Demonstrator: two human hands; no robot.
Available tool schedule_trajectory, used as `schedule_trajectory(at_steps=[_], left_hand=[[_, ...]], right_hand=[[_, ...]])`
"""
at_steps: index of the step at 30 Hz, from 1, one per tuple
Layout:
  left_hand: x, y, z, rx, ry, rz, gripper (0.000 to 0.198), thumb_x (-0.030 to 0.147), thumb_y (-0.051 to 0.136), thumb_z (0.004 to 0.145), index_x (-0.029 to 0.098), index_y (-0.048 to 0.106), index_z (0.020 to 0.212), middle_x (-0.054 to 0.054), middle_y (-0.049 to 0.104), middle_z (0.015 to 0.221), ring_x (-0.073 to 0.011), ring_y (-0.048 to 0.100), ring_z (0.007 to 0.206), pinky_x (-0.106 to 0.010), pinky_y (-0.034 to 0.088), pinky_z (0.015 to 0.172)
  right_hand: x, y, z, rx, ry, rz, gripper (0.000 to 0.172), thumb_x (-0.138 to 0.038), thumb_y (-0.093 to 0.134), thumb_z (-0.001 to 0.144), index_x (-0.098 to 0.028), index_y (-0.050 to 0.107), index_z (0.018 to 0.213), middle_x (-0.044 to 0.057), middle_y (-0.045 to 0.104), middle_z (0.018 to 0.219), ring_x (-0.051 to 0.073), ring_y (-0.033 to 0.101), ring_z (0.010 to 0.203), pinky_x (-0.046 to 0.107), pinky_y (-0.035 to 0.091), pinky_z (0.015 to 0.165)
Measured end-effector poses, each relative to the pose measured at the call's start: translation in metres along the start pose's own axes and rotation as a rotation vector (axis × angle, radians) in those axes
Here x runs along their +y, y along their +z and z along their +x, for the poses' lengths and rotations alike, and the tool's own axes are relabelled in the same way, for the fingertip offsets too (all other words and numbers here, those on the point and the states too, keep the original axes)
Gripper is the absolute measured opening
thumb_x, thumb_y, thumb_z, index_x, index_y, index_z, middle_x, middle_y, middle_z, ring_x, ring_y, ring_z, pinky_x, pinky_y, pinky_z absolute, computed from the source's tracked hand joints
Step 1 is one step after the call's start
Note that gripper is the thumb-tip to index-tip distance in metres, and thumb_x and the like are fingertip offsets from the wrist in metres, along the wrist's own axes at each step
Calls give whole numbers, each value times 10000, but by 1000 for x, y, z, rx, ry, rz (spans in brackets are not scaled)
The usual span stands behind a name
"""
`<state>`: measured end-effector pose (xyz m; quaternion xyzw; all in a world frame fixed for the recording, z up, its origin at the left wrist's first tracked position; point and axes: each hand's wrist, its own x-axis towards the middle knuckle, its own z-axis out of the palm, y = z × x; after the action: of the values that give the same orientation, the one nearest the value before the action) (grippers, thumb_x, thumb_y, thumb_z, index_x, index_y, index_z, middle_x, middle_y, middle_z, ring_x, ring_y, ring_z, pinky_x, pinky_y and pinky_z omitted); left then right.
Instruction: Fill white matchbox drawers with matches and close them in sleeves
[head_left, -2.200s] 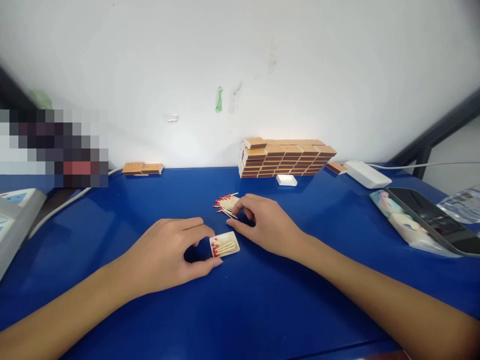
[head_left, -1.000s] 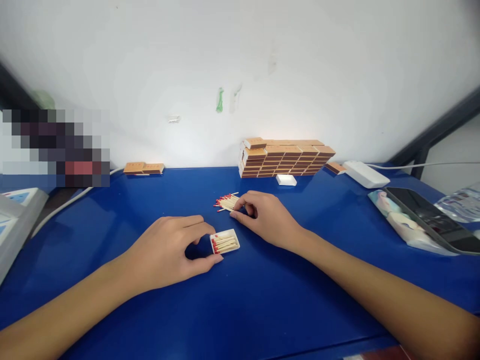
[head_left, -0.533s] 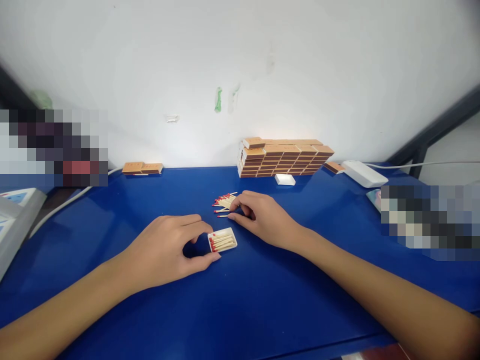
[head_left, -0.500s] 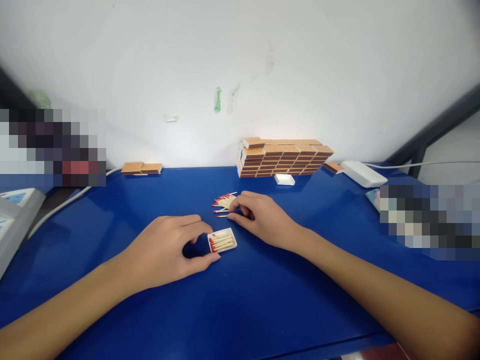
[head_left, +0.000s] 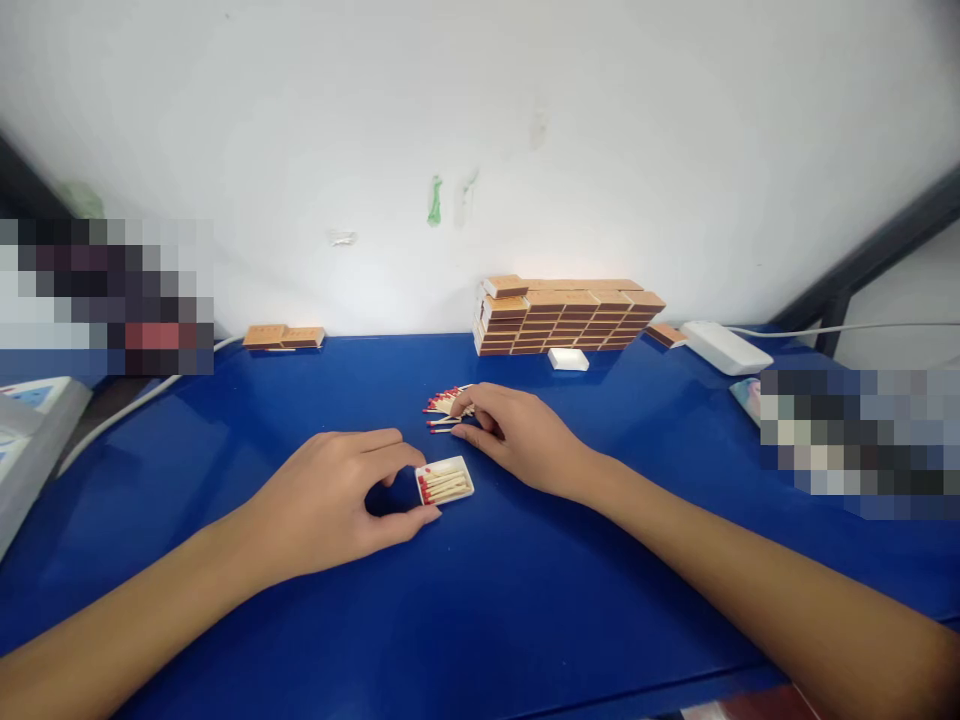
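Note:
A small white matchbox tray lies on the blue table, holding several red-tipped matches. My left hand has its thumb and index finger at opposite sides of the tray's left end, gripping it. Just beyond the tray is a loose pile of red-headed matches. My right hand reaches over the right side of this pile. Its thumb and index finger are apart at the nearest matches, and no match is visibly gripped. Part of the pile is hidden under those fingers.
Closed matchboxes are stacked against the wall, an empty white tray before them. Two more matchboxes lie back left. At the right are a single matchbox and a white device with a cable.
My right hand has shifted slightly left over the match pile, its index finger reaching farther across the matches. My left hand and the tray have stayed in place.

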<state>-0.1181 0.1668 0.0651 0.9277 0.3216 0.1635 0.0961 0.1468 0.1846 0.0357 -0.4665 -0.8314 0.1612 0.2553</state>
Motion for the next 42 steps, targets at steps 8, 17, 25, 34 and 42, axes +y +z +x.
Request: schedule_trajectory(at_steps=[8,17,25,34,42], left_hand=[[0,0,1,8,0,-4,217,386,781,926,224,769,1069,40,664,791,-113,611,633,-257,407,553],[-1,0,0,33,-25,39,209,403,763,934,224,775,1042,38,674,789,-111,596,607,-258,400,555],[-1,2,1,29,-27,22,205,399,781,921,223,774,1025,44,671,782,-106,583,597,-254,392,543],[1,0,2,7,-44,6,215,412,778,919,237,772,1042,43,681,798,-111,589,608,-254,399,544],[-1,1,2,6,-45,12,216,423,770,926,240,773,1039,46,676,803,-109,584,611,-259,405,544]], right_hand=[[-1,-2,-1,-43,27,-16,150,-269,616,1083,-198,635,952,7,659,939,144,561,772,290,365,691],[-19,-18,-11,-68,-8,90,127,-249,608,1083,-196,645,973,4,638,900,140,544,754,284,383,697],[-19,-6,-9,-29,22,155,175,-344,639,1070,-215,730,994,-50,533,695,120,472,624,279,342,616],[-5,3,1,78,81,-36,195,-242,691,1021,-197,616,847,-35,531,763,122,457,660,277,344,644],[-8,-1,-1,25,86,-27,199,-237,651,1030,-202,571,851,-39,532,741,125,452,643,282,322,626]])
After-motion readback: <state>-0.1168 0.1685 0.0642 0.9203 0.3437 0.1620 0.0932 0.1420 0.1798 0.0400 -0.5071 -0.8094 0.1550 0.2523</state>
